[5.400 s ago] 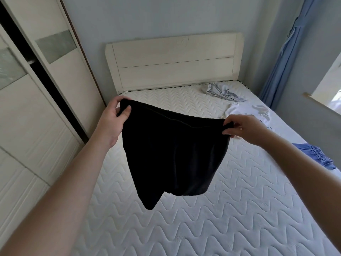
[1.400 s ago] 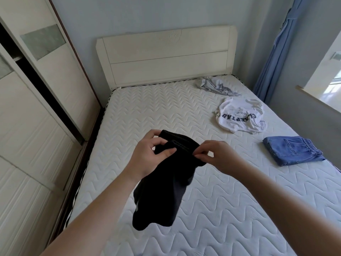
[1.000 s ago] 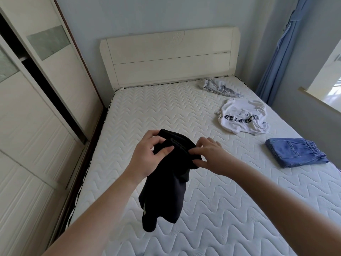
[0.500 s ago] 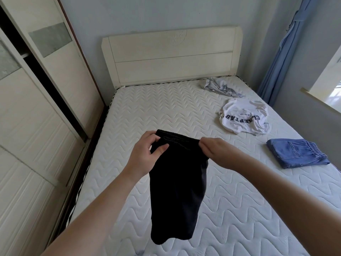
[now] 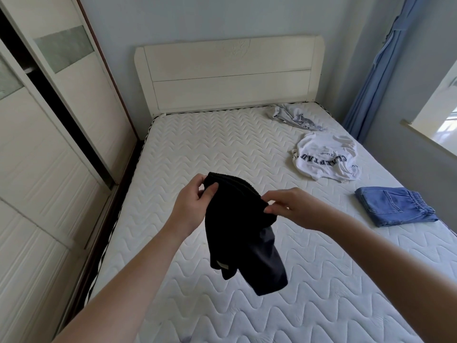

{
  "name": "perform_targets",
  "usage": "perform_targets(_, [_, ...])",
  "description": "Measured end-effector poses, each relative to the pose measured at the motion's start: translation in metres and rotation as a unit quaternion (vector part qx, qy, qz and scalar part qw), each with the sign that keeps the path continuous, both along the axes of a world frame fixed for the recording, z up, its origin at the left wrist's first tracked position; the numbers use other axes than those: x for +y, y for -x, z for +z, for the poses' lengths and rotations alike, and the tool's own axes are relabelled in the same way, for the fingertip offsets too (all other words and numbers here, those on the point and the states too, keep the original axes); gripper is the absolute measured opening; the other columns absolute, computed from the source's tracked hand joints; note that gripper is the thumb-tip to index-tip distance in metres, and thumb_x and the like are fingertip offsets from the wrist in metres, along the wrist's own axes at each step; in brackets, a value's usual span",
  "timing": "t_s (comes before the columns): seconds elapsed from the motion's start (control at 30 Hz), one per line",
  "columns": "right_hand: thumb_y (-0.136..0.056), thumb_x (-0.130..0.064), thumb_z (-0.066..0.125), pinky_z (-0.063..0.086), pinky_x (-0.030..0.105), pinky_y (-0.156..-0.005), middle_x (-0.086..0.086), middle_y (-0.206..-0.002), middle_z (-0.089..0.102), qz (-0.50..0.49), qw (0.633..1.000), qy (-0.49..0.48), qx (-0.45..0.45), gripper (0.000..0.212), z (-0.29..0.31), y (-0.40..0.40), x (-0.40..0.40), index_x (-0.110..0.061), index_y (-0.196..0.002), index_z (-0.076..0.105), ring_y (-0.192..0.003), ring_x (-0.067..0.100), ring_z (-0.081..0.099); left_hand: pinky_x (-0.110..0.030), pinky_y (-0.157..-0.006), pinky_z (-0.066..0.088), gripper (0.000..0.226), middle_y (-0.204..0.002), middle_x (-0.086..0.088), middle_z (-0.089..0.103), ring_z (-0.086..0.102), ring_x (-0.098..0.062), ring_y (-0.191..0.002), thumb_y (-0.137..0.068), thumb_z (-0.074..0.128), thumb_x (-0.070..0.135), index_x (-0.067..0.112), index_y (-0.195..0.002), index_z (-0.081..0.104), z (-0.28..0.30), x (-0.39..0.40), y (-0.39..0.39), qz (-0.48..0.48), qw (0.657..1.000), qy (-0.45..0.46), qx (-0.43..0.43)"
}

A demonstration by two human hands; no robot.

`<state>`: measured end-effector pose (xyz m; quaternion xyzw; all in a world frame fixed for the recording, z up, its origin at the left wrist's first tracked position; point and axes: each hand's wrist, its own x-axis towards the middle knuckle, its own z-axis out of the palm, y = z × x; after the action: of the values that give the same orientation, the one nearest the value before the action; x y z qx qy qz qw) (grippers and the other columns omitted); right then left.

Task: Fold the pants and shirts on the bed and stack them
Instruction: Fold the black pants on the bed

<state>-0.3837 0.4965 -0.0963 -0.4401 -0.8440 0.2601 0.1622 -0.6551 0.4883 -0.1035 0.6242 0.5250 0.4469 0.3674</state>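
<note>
The black shorts are held in the air between the hands, above the mattress. The waistband is gripped by the left hand and pinched by the right hand. For a clean fold, the legs should be aligned before lowering. The folded jeans lie right of the right hand, probably the stack's base.

Dark block letters are printed upside down across the white shirt; they seem to spell "CLAPTAU". Smaller script above stays illegible.
</note>
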Motion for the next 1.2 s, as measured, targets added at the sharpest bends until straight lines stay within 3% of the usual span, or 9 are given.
perform_targets(0.1, [-0.095,-0.020,0.061,0.047,0.013,-0.083,-0.029,-0.099,0.060,0.046,0.998,0.029,0.015,0.015,-0.007,0.003,-0.005,-0.026,-0.108,0.066,-0.085,-0.002,0.063,-0.031,-0.066,0.049,0.016,-0.072,0.004,0.063,0.061,-0.013,-0.069,-0.098,0.055,0.036,0.031,-0.083,0.057,0.001,0.001,-0.001,-0.002,1.000,0.002,-0.011])
perform_targets(0.17, [-0.094,-0.024,0.060,0.049,0.018,-0.087,-0.018,-0.112,0.060,0.054,0.998,0.025,-0.020,0.017,-0.011,0.007,-0.008,-0.021,-0.109,0.068,-0.088,0.002,0.063,-0.036,-0.067,0.050,0.016,-0.071,0.004,0.064,0.061,-0.015,-0.070,-0.098,0.056,0.034,0.032,-0.082,0.057,0.002,0.001,-0.003,-0.010,1.000,0.003,-0.010])
perform_targets(0.33, [-0.101,-0.025,0.049,0.038,0.024,-0.071,-0.009,-0.082,0.055,-0.005,0.996,-0.031,-0.079,0.016,-0.011,0.010,-0.004,-0.019,-0.089,0.057,-0.075,0.010,0.052,-0.026,-0.073,0.050,0.009,-0.080,0.011,0.067,0.063,-0.005,-0.076,-0.097,0.058,0.031,0.029,-0.089,0.059,0.000,0.003,0.004,0.002,0.999,-0.024,0.020])
perform_targets(0.43, [-0.101,-0.031,0.047,0.034,0.016,-0.062,-0.012,-0.072,0.055,-0.082,0.995,-0.056,-0.025,0.023,-0.007,0.006,-0.003,-0.028,-0.079,0.048,-0.068,0.004,0.050,-0.022,-0.071,0.047,0.013,-0.077,0.015,0.065,0.060,-0.001,-0.073,-0.096,0.059,0.030,0.030,-0.083,0.058,0.000,0.006,0.017,0.008,0.999,-0.028,0.039])
perform_targets(0.57, [-0.101,-0.035,0.048,0.034,0.014,-0.060,-0.008,-0.064,0.052,-0.139,0.980,-0.125,0.072,0.033,-0.007,0.011,-0.005,-0.011,-0.079,0.054,-0.066,0.003,0.051,-0.021,-0.075,0.053,0.013,-0.085,0.011,0.072,0.069,-0.006,-0.081,-0.091,0.068,0.022,0.032,-0.082,0.066,0.003,0.009,0.024,-0.018,1.000,-0.012,-0.004])
perform_targets(0.7, [-0.084,-0.067,0.047,0.037,0.010,-0.064,-0.014,-0.072,0.054,-0.118,0.982,-0.127,0.076,0.052,-0.003,0.008,-0.006,-0.016,-0.087,0.057,-0.072,0.000,0.053,-0.021,-0.082,0.054,0.014,-0.092,0.004,0.075,0.072,-0.014,-0.088,-0.086,0.073,0.015,0.028,-0.086,0.073,0.005,0.010,0.026,-0.055,0.998,-0.016,-0.038])
perform_targets(0.83, [-0.076,-0.082,0.047,0.049,0.025,-0.069,-0.014,-0.082,0.058,-0.084,0.981,-0.172,0.045,0.067,0.002,-0.002,-0.006,-0.018,-0.093,0.060,-0.073,0.007,0.058,-0.024,-0.092,0.053,0.009,-0.102,0.002,0.074,0.070,-0.017,-0.100,-0.084,0.075,0.013,0.017,-0.092,0.074,0.003,0.009,0.027,-0.094,0.994,-0.035,-0.039])
perform_targets(0.97, [-0.077,-0.084,0.042,0.052,0.039,-0.055,-0.004,-0.071,0.060,-0.116,0.961,-0.252,0.012,0.076,0.009,-0.009,-0.006,-0.011,-0.082,0.060,-0.060,0.018,0.058,-0.025,-0.092,0.053,0.006,-0.103,0.001,0.073,0.069,-0.021,-0.101,-0.080,0.077,0.024,0.022,-0.086,0.075,0.002,0.005,0.020,-0.115,0.991,-0.053,-0.047])
perform_targets(1.2, [-0.078,-0.056,0.067,0.047,0.032,-0.058,-0.006,-0.071,0.056,-0.161,0.962,-0.208,0.074,0.041,0.005,-0.004,-0.016,-0.018,-0.082,0.053,-0.063,0.017,0.053,-0.025,-0.085,0.056,0.019,-0.096,0.003,0.070,0.070,-0.021,-0.089,-0.078,0.079,0.015,0.026,-0.073,0.064,0.001,0.009,0.013,-0.118,0.988,-0.094,-0.029])
